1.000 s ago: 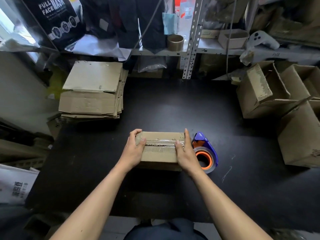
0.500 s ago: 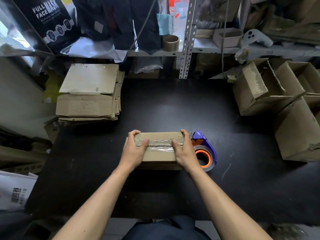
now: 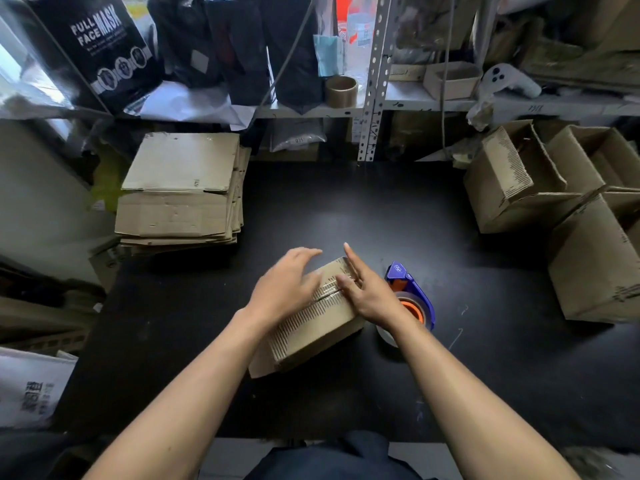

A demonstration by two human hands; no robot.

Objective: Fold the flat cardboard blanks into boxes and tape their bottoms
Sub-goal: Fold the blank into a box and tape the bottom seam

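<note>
Small cardboard box (image 3: pixel 313 327) sits just below frame center on the black table (image 3: pixel 363 209), turned diagonally, near corner toward lower left, far corner toward upper right. Top face shows two flaps meeting at a seam covered by clear shiny tape (image 3: pixel 329 294); corrugated flute marks along the flap edges. Bottom edge at lower left looks slightly raised, can't tell if it's flat on the table.

Left hand (image 3: pixel 285 287) lies over the box's upper-left part, fingers straight and slightly spread, blurred, tips reaching past the far edge. Right hand (image 3: pixel 367 292) is at the box's right side, fingers straight and together, pointing up-frame, edge of hand against the taped seam end. Neither hand curls round the box. Both forearms enter from the bottom of the frame and cover part of the box's sides.

Just right of the box, partly under the right wrist: blue tape dispenser (image 3: pixel 410 299) with orange core, on the table.

Further up, left: stack of flat cardboard blanks (image 3: pixel 180 188). Right edge: several assembled boxes (image 3: pixel 512 181), open ones tilted, well apart from the hands. Top of frame: metal shelf (image 3: pixel 374 77) with a brown tape roll (image 3: pixel 341 91), a black "FULL FACE MASK" carton (image 3: pixel 100 46), a white controller (image 3: pixel 509 79).
</note>
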